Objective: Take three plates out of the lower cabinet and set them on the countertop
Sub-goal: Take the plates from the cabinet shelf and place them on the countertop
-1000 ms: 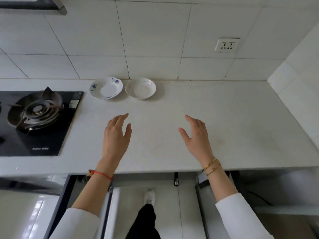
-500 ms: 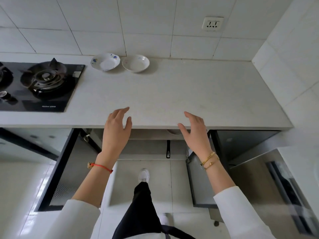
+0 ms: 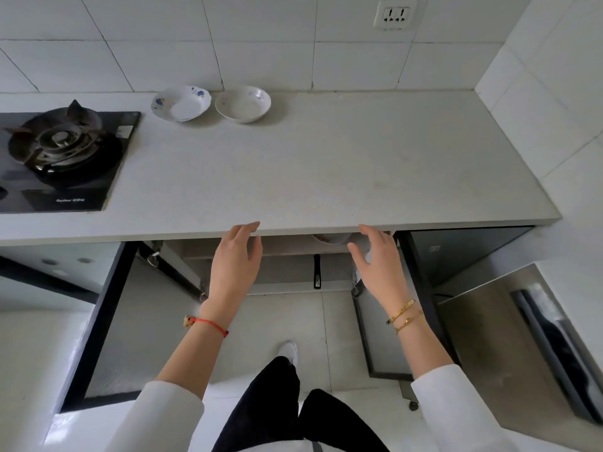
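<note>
Both my hands are spread wide and hold nothing: my left hand [image 3: 235, 262] and right hand [image 3: 378, 265] hang just below the front edge of the pale grey stone table [image 3: 326, 171]. A white dish [image 3: 331, 238] peeks from the lower cabinet [image 3: 293, 252] between them, nearer my right grip. On the table, well apart from my hands by the tiled wall, stand a white blue-flowered plate [image 3: 181, 103] and a plain white plate [image 3: 243, 104].

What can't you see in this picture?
Head view:
- Third dish inside the cabinet: mostly hidden by the countertop edge.
- Rest of the cabinet shelf: hidden under the countertop.
- Stove: cut off by the left edge.
- Stove label: too small to read.
</note>
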Available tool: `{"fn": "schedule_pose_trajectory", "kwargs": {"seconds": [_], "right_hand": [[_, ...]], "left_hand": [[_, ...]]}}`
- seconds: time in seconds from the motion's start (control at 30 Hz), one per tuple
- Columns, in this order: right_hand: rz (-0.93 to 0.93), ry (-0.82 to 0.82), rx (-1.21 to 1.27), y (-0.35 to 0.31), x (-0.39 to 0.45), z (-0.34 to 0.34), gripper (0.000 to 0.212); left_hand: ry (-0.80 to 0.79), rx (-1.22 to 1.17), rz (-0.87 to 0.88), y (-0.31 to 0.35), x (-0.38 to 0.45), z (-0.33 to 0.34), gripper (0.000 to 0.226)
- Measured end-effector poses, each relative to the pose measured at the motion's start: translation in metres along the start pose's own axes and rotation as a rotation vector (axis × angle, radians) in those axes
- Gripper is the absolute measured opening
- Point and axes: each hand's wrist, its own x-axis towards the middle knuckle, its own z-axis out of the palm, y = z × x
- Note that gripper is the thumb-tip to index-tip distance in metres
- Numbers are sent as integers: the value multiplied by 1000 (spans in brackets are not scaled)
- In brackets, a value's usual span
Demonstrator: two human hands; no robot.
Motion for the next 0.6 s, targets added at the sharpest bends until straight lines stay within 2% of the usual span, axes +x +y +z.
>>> {"fn": "schedule_pose_trajectory", "kwargs": {"seconds": [0.2, 0.4, 0.6], "right_hand": [[18, 27, -3, 48, 14, 50, 40], [74, 32, 19, 118, 30, 126, 39], [80, 58, -30, 188, 64, 204, 40]], "left_hand": [[-40, -38, 31, -30, 2, 74, 30], [-113, -6, 42, -92, 7, 170, 30], [-76, 26, 66, -155, 35, 264, 26]]}}
